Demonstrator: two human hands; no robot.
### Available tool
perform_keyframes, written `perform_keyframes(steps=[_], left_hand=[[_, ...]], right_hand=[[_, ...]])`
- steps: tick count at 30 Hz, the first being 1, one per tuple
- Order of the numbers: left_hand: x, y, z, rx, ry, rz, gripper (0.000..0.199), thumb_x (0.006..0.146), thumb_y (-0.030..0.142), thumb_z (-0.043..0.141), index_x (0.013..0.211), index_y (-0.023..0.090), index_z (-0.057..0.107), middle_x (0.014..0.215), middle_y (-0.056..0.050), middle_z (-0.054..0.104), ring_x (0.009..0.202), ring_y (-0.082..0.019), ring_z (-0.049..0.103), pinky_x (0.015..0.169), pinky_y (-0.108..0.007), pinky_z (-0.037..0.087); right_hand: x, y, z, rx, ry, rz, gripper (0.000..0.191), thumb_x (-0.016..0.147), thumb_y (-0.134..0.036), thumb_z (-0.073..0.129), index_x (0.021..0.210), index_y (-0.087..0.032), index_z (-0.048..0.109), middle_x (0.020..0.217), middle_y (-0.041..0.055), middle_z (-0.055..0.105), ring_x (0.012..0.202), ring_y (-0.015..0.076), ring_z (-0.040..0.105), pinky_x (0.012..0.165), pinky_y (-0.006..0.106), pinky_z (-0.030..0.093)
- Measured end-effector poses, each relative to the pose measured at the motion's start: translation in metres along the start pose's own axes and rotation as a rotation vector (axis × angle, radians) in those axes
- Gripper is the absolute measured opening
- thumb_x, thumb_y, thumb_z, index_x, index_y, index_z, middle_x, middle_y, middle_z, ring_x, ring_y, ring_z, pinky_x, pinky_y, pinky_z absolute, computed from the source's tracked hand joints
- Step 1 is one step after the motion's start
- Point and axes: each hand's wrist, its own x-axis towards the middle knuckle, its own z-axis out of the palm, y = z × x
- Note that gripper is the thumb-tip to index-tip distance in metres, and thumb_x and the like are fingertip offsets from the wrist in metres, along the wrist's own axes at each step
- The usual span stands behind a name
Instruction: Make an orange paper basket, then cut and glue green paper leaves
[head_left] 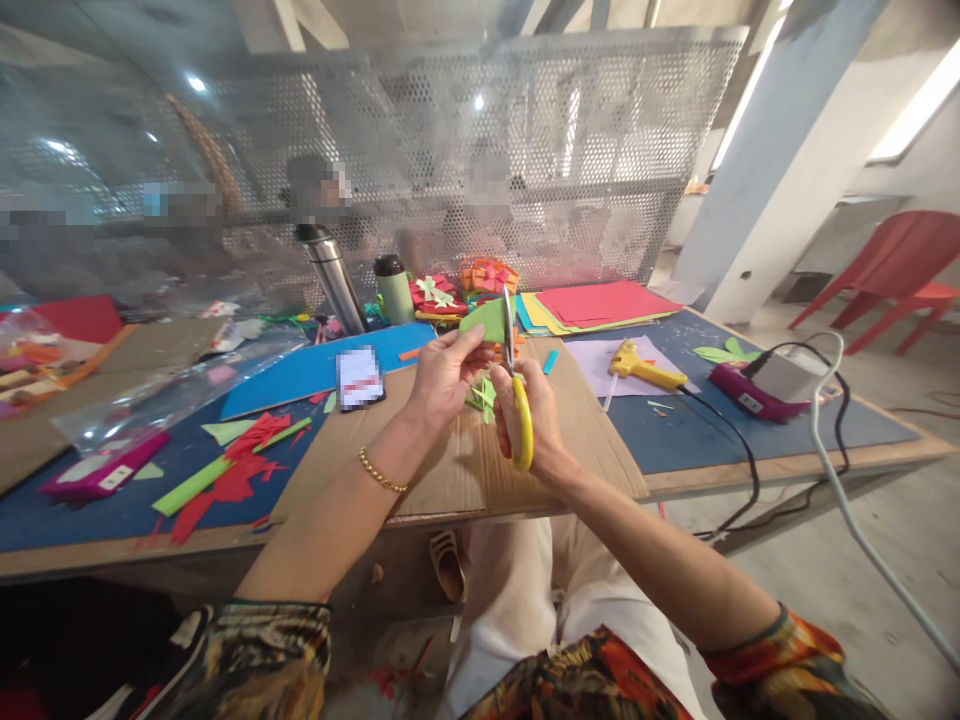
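My left hand [444, 375] pinches a piece of green paper [486, 319] above the brown cardboard [442, 470]. In my right hand [536, 415] is a pair of scissors [522, 425] with yellow handles, its blades pointing up at the right edge of the green paper. Whether the blades are parted is hard to make out. Light green paper cuttings [484, 398] lie on the cardboard behind and between my hands. A small blue paper strip [551, 362] rests just right of the scissors.
A yellow glue gun [645, 368] lies on a lilac sheet at right, near a purple power strip [754, 392] with cables. Coloured paper sheets [607, 304], a steel flask [334, 280] and a green bottle [394, 290] stand behind. A phone [360, 378] and red scraps [240, 475] are left.
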Motion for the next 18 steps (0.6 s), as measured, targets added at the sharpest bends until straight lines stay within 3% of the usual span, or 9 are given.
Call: perform_keyframes(steps=[11,18], left_hand=[[0.007,0.007,-0.009,0.056,-0.06,0.074,0.019,0.072,0.017,0.091,0.069,0.015,0.073,0.065,0.001,0.074,0.055,-0.008,0.065,0.061,-0.022,0.052],[0.019,0.029,-0.027,0.243,-0.142,-0.02,0.01,0.082,0.017,0.078,0.091,0.013,0.074,0.078,-0.007,0.082,0.068,-0.02,0.08,0.067,-0.031,0.062]], right_hand=[[-0.008,-0.03,-0.023,-0.064,-0.106,0.054,0.059,0.091,-0.083,0.063,0.103,-0.028,0.048,0.051,-0.0132,0.051,0.029,0.0085,0.041,0.028,0.019,0.029],[0.03,-0.056,-0.065,-0.319,-0.202,-0.061,0.071,0.081,-0.09,0.068,0.103,-0.025,0.051,0.062,-0.0099,0.053,0.039,0.0072,0.044,0.036,0.022,0.034]])
